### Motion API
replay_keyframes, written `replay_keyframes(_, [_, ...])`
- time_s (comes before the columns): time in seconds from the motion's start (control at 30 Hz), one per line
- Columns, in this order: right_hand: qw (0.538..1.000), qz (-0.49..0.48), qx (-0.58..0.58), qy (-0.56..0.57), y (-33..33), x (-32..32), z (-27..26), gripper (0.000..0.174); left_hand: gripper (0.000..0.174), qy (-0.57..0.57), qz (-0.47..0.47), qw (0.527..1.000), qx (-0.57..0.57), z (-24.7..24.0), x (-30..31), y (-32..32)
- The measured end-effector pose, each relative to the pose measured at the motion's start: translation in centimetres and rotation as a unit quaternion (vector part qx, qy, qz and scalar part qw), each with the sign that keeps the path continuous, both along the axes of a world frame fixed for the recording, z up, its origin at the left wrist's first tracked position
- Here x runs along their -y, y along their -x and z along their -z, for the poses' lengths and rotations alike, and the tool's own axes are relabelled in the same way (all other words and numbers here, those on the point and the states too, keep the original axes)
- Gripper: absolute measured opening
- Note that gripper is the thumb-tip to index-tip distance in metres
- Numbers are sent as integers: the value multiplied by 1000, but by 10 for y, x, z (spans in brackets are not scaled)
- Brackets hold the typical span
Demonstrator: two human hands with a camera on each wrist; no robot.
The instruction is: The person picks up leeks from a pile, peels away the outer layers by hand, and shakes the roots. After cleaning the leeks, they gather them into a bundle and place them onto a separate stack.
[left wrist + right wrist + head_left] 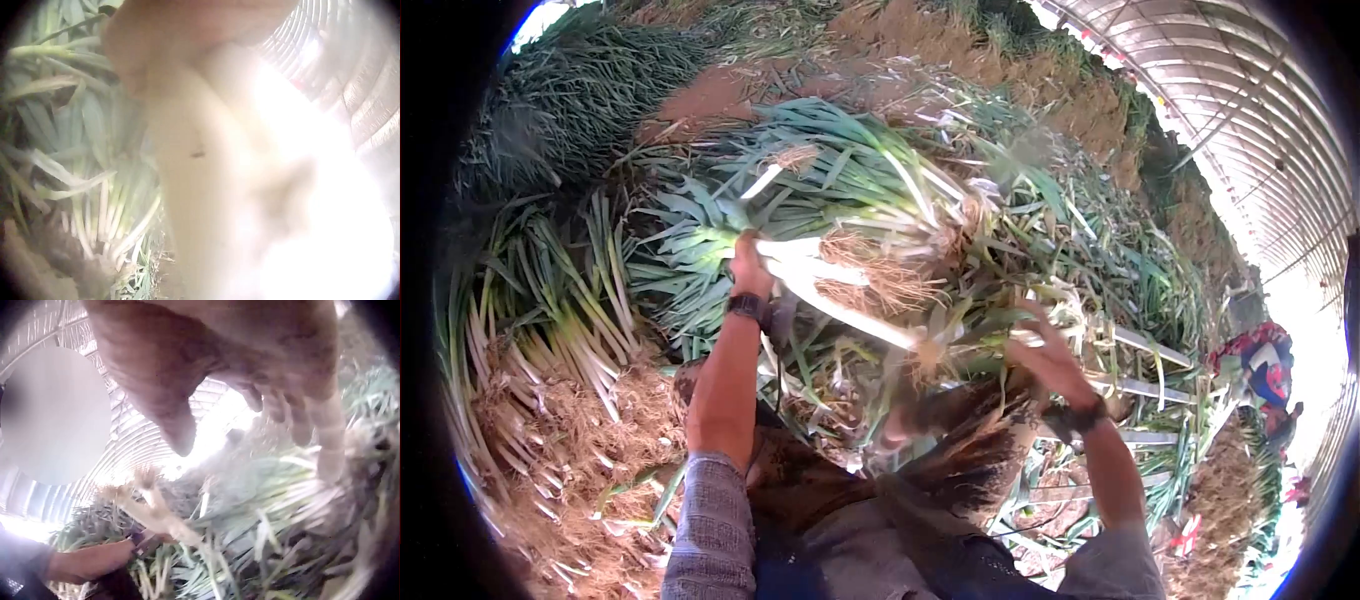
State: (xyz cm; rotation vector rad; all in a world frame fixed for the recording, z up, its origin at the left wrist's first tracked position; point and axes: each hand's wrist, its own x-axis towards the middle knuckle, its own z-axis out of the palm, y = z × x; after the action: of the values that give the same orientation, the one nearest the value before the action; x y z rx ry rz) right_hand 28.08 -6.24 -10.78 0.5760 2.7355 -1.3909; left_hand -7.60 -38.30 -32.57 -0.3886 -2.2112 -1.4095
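My left hand (pixel 750 265) grips a few leeks (pixel 840 312) round their pale shafts. The white ends and stringy roots point to the right in the head view, and the green leaves fan out to the left. Close up in the left wrist view, a thick leek shaft (pixel 194 181) is blurred and overexposed below the hand. My right hand (pixel 1052 358) holds nothing, its fingers apart, to the right of the root ends and over loose leaves. The right wrist view shows its thumb and fingers spread, with the held leeks (pixel 165 519) farther off.
A heap of leeks (pixel 835 145) lies just beyond my hands. More rooted leeks (pixel 590 340) lie on the left, and a dark green pile (pixel 580 90) stands behind. Stripped leaves (pixel 1100 240) and flat slats (pixel 1150 390) are at the right. Someone in bright clothing (pixel 1268 365) is farther right.
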Motion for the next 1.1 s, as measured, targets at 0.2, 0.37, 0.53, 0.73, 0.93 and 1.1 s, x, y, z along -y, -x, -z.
replay_keyframes(0.2, [903,-427,-17,32,83,93,126,58,45,-132,28,991,10,91,-5,57])
replay_keyframes(0.37, [827,-475,-45,298,2,140,30,34,28,-58,-21,987,145,-32,36,-8])
replay_keyframes(0.53, [985,-168,-12,36,56,67,36,49,56,23,11,999,-25,-6,31,7])
replay_keyframes(0.73, [955,-282,-51,-72,112,132,87,48,46,-369,200,875,243,32,19,50])
replay_keyframes(0.93, [785,-542,-274,-123,31,177,72,40,32,-586,184,696,373,-51,48,8])
replay_keyframes(1.1, [945,-265,89,-171,31,53,19,55,33,-477,148,816,292,-73,26,-34])
